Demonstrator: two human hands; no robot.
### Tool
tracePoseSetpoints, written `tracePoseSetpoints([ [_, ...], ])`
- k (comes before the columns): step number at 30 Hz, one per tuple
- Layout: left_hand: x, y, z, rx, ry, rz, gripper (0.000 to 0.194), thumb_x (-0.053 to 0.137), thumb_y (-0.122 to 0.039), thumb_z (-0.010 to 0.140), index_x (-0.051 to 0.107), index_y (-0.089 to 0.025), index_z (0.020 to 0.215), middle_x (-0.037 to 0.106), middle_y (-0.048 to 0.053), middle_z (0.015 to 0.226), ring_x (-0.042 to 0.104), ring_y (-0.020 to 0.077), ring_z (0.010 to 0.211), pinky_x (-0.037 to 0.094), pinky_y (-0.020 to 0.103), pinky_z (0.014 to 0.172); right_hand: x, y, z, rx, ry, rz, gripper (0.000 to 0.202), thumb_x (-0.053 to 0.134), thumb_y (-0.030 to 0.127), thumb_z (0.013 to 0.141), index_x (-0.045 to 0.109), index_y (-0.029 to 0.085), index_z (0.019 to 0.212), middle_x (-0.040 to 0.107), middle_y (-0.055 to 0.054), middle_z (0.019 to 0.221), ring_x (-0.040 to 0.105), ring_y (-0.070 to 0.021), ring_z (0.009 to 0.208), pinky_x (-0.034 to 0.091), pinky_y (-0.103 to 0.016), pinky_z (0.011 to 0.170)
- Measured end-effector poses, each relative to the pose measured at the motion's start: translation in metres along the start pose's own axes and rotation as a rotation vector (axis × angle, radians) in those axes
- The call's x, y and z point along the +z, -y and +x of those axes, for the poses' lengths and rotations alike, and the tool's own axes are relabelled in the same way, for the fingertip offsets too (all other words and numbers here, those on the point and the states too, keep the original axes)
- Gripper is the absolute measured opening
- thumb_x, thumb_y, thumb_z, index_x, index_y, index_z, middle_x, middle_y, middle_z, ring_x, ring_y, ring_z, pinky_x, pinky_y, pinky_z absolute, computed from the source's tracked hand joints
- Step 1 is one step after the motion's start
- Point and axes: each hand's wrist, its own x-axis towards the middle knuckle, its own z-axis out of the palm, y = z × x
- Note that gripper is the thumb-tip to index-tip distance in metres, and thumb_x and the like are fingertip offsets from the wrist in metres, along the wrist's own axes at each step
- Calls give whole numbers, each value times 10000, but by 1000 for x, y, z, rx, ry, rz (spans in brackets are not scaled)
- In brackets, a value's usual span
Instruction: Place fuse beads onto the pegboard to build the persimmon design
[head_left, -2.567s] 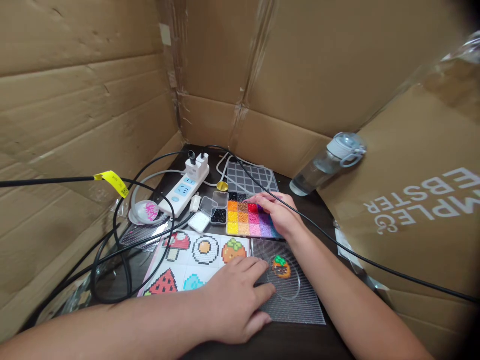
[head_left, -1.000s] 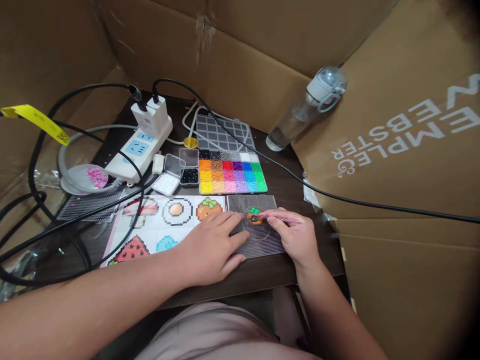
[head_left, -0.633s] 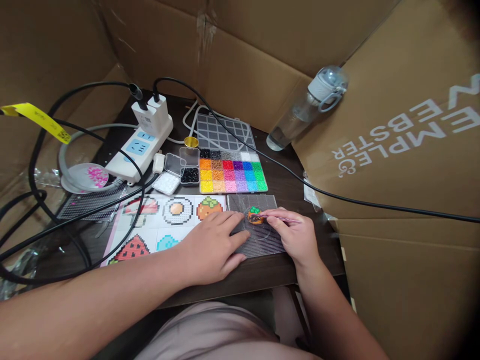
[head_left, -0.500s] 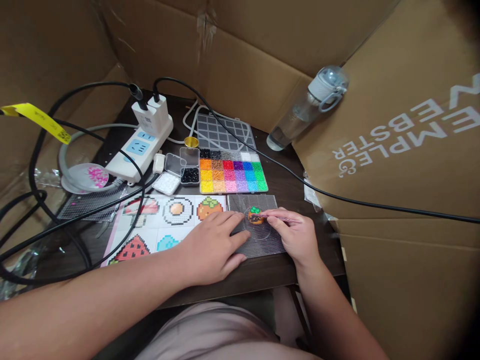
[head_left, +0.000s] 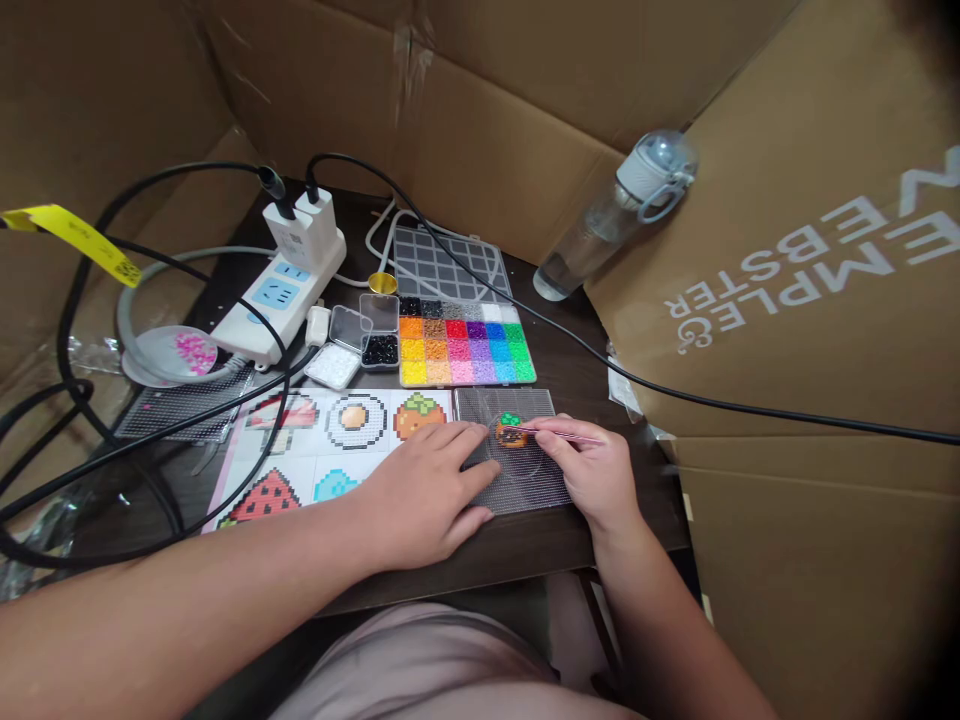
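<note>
The left hand [head_left: 431,490], loosely spread, covers parts of the chart [head_left: 356,455] and board [head_left: 517,492]. The right hand [head_left: 601,470] pinches seeming tweezers [head_left: 564,436], tips blurred against the board's beads [head_left: 509,421]. Beyond, a cable [head_left: 460,258] crosses the lid [head_left: 416,265].

- The right hand [head_left: 600,475] holds a thin pink tool [head_left: 531,431], its tip at the bead figure [head_left: 511,432].
- The left hand [head_left: 427,495] rests on the pegboard [head_left: 529,493].
- Behind, one bead box [head_left: 469,384] lies open.

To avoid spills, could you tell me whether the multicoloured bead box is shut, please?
No, its gridded lid lies open behind the uncovered coloured beads.
</note>
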Motion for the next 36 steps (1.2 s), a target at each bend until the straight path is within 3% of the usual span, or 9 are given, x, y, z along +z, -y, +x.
tracePoseSetpoints([
  [10, -2, -1, 1, -19, 10, 0, 381, 604, -375, 903, 619, -184, 1232, 491, 179, 1365, 471, 345, 1265, 381, 520, 1054, -13, -5, 6, 26, -25, 56, 91, 726, 307, 821, 800, 262, 848, 790, -42, 887, 729, -207, 848, 551, -361, 873],
  [17, -6, -4, -1, -29, 7, -12, 391, 605, -399, 903, 621, -183, 1228, 495, 168, 1366, 469, 335, 1263, 382, 513, 1055, -19, 4, 60, 30, -15, 106, 221, 756, 408, 778, 786, 216, 883, 783, -79, 921, 723, -257, 905, 563, -393, 848],
  [24, -7, -5, -1, -41, 7, 1, 414, 593, -429, 908, 609, -196, 1250, 479, 161, 1387, 473, 333, 1252, 379, 510, 1058, 16, 23, 108, -27, 113, 68, 311, 744, 461, 761, 784, 169, 859, 779, -93, 901, 718, -256, 866, 557, -365, 777],
  [30, -10, -5, 0, -42, 11, -12, 421, 613, -443, 891, 612, -198, 1233, 484, 147, 1382, 476, 323, 1246, 379, 486, 1060, 46, 38, 132, -42, 215, 1, 249, 730, 394, 764, 786, 176, 871, 781, -87, 911, 716, -246, 856, 545, -358, 774],
  [36, -10, -5, 0, -55, 16, -38, 435, 606, -448, 897, 596, -209, 1261, 479, 145, 1393, 462, 317, 1270, 369, 484, 1070, 62, 57, 144, -101, 349, -44, 193, 678, 330, 801, 795, 209, 896, 788, -39, 881, 719, -228, 875, 540, -320, 773],
])
